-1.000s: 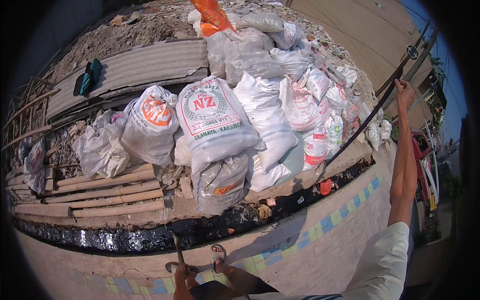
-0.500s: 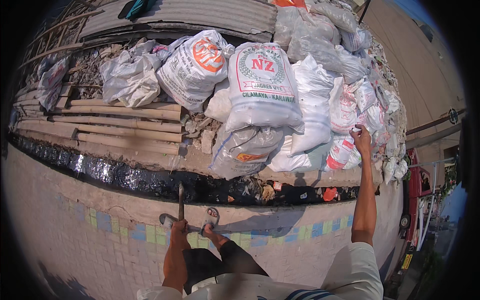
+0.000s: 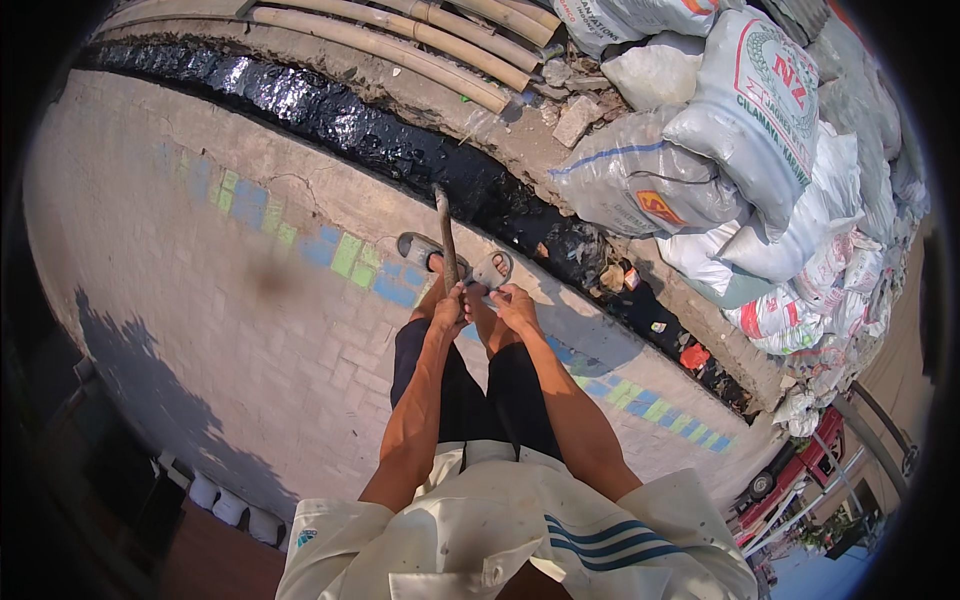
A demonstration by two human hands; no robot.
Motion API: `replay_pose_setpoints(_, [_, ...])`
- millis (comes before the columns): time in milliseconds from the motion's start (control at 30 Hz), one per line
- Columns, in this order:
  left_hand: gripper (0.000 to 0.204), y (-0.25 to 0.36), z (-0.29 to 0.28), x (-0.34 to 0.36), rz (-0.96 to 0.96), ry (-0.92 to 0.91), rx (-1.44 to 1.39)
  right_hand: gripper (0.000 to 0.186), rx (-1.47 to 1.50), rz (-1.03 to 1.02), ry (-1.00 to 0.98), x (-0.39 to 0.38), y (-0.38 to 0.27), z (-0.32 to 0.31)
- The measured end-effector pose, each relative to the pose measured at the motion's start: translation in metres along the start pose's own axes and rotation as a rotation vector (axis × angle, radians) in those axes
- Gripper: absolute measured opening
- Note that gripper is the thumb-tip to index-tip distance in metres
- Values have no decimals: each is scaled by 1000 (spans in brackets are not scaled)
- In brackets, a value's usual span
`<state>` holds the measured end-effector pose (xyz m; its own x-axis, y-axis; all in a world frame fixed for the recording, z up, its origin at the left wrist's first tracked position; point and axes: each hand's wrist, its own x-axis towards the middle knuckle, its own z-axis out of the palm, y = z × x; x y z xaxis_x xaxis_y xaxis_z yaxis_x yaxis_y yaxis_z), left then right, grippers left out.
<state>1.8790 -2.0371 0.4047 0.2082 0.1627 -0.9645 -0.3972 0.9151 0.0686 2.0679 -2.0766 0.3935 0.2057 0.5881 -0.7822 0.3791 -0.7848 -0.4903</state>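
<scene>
My left hand (image 3: 450,311) grips a worn, stick-like pole (image 3: 446,232) that extends away from me to the near edge of the drain (image 3: 335,115), which holds black sludge. Just right of the pole, my right hand (image 3: 510,305) is closed, with curled fingers; what it holds, if anything, is too small to make out. Below both hands are my legs in dark shorts and my feet in grey sandals (image 3: 418,245). Across the drain, a clear-grey sack with a blue stripe (image 3: 625,175) sits under a white sack (image 3: 745,110).
Bamboo poles (image 3: 390,50) lie along the far bank, with more sacks (image 3: 780,320) piled rightward and litter (image 3: 693,355) in the drain. A paved walkway (image 3: 190,300) has blue and green squares. A red vehicle (image 3: 790,470) and white sacks (image 3: 230,507) are near the edges.
My right hand has come down from high on the right to beside my left hand. The view has swung, so the sacks and bamboo appear higher and farther right.
</scene>
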Motion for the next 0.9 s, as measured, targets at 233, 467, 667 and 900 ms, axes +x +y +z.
replay_pose_setpoints(233, [71,-5,-24,4,-63,87,66,60,-169,184,-249,23,-70,42])
replay_pose_setpoints(467, [75,6,-20,28,4,106,-67,81,-485,154,-212,91,-122,89])
replay_pose_setpoints(667, [67,9,17,17,-31,82,-61,79,-509,401,-274,127,-78,99])
replay_pose_setpoints(900, [66,25,-26,59,-41,370,152,46,-203,504,-296,115,-110,85])
